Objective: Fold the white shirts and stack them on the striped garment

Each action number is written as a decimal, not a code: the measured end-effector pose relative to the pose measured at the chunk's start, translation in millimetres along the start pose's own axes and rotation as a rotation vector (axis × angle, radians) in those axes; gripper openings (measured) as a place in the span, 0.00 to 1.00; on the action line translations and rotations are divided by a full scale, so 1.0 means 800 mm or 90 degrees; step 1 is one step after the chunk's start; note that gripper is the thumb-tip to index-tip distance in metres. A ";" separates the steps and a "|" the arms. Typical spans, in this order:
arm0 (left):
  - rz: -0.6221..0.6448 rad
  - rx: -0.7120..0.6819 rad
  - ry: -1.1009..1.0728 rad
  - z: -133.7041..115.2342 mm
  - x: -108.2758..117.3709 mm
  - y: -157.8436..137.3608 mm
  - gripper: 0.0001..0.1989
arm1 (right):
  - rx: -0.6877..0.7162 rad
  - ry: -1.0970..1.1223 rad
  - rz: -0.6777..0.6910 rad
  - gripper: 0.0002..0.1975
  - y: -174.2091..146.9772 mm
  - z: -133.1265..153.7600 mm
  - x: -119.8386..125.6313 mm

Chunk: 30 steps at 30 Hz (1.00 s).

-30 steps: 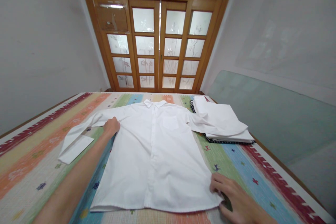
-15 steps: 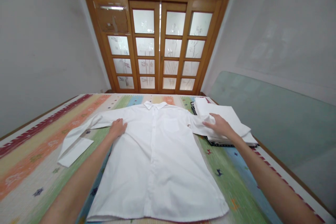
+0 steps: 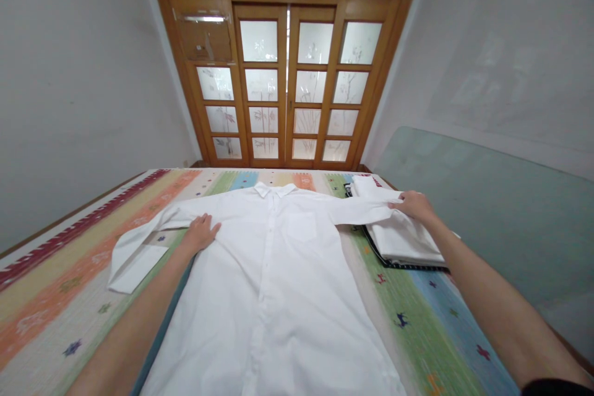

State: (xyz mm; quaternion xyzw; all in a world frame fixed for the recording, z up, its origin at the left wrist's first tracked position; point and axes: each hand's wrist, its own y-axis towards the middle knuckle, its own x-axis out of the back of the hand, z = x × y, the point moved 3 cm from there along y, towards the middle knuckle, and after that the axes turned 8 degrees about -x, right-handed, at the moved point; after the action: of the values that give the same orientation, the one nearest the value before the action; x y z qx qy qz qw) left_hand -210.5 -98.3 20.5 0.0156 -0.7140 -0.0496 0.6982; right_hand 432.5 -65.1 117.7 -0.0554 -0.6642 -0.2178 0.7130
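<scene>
A white button-up shirt (image 3: 288, 284) lies front side up, its collar at the far end. My left hand (image 3: 201, 234) rests on the shirt near the armpit of the left-hand sleeve, fingers stretched out. That sleeve bends down to its cuff on the patterned cover. Out to the right, my right hand (image 3: 413, 205) pinches the other sleeve and holds it stretched sideways over a folded white stack. The sleeve's end is partly hidden by the hand.
The stack of folded clothes (image 3: 399, 244), white over black dotted cloth, sits at the right. Under everything spreads a striped, colourful cover (image 3: 74, 288). A pale green panel (image 3: 487, 210) leans along the right wall. Wooden doors with glass panes (image 3: 288, 80) stand beyond.
My right hand has moved outward to the right, drawing the sleeve straighter across the stack. My left hand stays near the same spot on the shirt. The view has shifted slightly.
</scene>
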 end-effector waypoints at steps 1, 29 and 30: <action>0.004 0.002 0.011 0.000 0.000 -0.002 0.31 | -0.012 -0.019 0.026 0.16 0.000 0.001 0.000; -0.121 0.012 -0.176 -0.039 0.003 -0.190 0.31 | 0.310 0.007 0.125 0.26 -0.195 0.169 -0.125; -0.115 0.026 -0.208 -0.038 0.007 -0.190 0.30 | 0.307 0.000 0.121 0.26 -0.191 0.172 -0.124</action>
State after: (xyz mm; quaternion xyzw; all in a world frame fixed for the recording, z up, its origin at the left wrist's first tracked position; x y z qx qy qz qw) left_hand -187.4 -251.6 12.7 0.0854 -0.8145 -0.0994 0.5651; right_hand 244.2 -128.1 4.3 0.0540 -0.6888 0.0148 0.7228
